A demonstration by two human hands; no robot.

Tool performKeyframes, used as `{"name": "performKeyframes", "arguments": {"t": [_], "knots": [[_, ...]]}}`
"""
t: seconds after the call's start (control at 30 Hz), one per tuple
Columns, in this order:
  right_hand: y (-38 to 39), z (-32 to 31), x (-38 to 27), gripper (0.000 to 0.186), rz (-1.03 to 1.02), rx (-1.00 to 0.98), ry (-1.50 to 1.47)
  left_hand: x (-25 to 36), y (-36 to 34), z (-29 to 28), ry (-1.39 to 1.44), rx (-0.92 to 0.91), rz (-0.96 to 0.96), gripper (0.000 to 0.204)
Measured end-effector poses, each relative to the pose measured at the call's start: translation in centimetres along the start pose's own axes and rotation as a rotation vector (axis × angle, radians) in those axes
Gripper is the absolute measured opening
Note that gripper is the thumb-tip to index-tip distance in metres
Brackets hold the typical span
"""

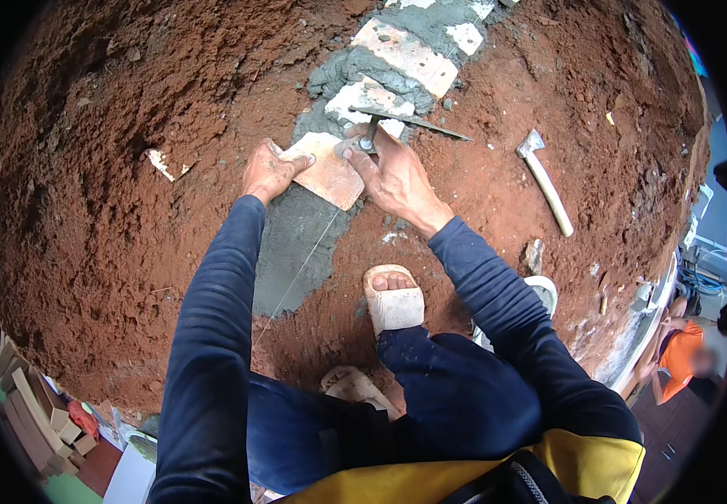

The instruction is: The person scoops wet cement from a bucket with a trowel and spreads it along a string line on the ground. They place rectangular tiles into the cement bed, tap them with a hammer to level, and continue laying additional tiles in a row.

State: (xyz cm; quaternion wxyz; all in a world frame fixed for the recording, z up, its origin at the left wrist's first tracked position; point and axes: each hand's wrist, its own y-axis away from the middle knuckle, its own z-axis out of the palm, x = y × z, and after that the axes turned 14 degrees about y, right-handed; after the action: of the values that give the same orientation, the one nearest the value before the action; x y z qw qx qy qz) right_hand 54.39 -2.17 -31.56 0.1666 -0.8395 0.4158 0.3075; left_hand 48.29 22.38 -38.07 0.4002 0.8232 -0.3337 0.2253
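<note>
My left hand (273,171) grips the left edge of a flat, pale orange brick (328,170), thumb on its top face. Over its right side, my right hand (397,181) is closed around a trowel (435,128), the blade pointing away to the right. My right thumb is close to the brick's right edge; whether it presses on it I cannot tell. Grey wet mortar (295,239) lies spread beneath and in front of the brick. A thin white string (300,267) runs from the brick's near edge toward me. Beyond, more mortar-smeared bricks (410,59) continue the row.
On the reddish soil to the right lies a small axe (548,185) with a pale handle. My sandalled foot (395,298) stands just right of the mortar. A white container (542,291) shows behind my right arm. Farther right is a person in orange (681,357); stacked boards (31,412) are lower left.
</note>
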Motion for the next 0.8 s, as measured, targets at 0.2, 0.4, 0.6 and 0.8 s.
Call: {"name": "performKeyframes", "arguments": {"t": [0.2,0.4,0.6,0.8], "knots": [[-0.7,-0.6,0.4,0.04,-0.058,-0.03,-0.008,-0.4,-0.1,0.2,0.015,-0.006,0.009,0.075],[-1.4,-0.4,1.0,0.04,-0.045,-0.13,0.039,-0.1,0.0,0.3,-0.02,-0.007,-0.033,0.079],[-2.5,-3.7,1.9,0.039,-0.064,-0.073,0.101,0.0,1.0,0.3,-0.043,-0.077,0.074,0.092],[-0.3,-1.2,-0.8,0.042,-0.073,-0.166,0.098,-0.3,1.3,0.6,-0.097,-0.123,0.113,0.088]]}}
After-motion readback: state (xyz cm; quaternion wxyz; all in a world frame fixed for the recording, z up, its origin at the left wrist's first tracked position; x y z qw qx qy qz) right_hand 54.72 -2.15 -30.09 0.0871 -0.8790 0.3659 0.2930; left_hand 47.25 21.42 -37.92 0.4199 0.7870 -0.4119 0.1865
